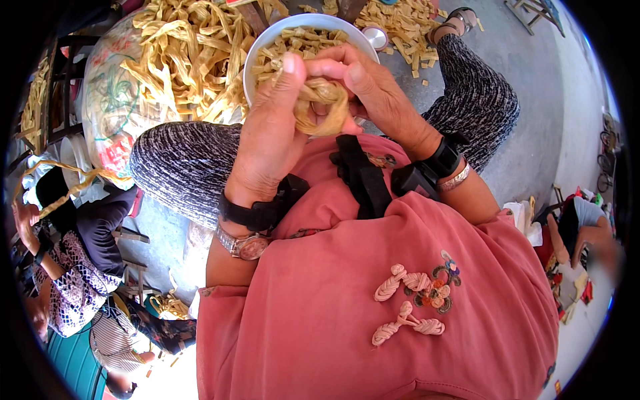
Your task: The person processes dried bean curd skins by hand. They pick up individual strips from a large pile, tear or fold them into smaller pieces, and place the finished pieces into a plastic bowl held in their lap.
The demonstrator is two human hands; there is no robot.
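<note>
Close in front of my chest, both hands work one tan, flat strip that is being twisted into a knot. My left hand pinches it from the left with thumb up. My right hand curls over it from the right, fingers closed on the loop. Just beyond the hands stands a white bowl holding several knotted tan pieces. Each wrist carries a black strap; the left also has a watch, the right a metal bangle.
A big heap of loose tan strips lies on a patterned sack at upper left, with cut pieces scattered on the grey floor. A seated person works at lower left; another person sits at right.
</note>
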